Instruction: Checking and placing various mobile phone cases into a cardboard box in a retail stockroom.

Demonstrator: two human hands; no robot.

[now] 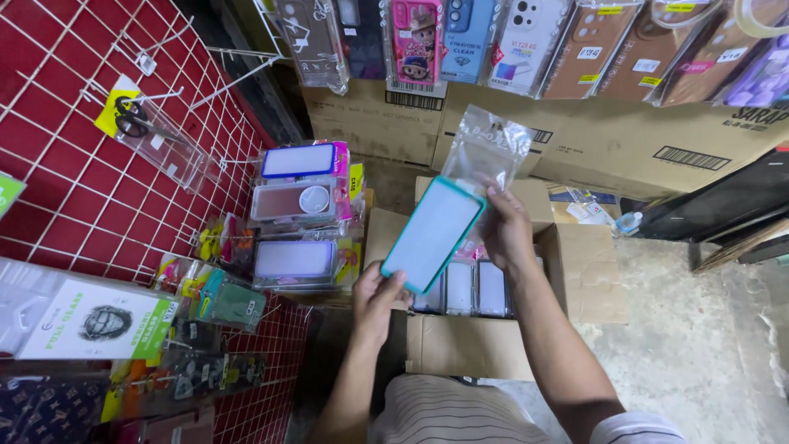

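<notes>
Left hand point(380, 298): grasps the near, lower end of a teal-edged phone case point(433, 235), held tilted above an open cardboard box point(460, 345).
Right hand point(507, 232): grips the case's far end and a clear plastic sleeve point(486, 152) rising behind it.
Box contents: more pale cases standing upright.
Left side: red grid wall point(74, 189) hung with packaged cases point(302, 212).

The teal phone case point(433, 236) hides part of the clear sleeve point(486, 152) (blurred), and the hanging cases point(526, 41) are cut off at the top edge.
</notes>
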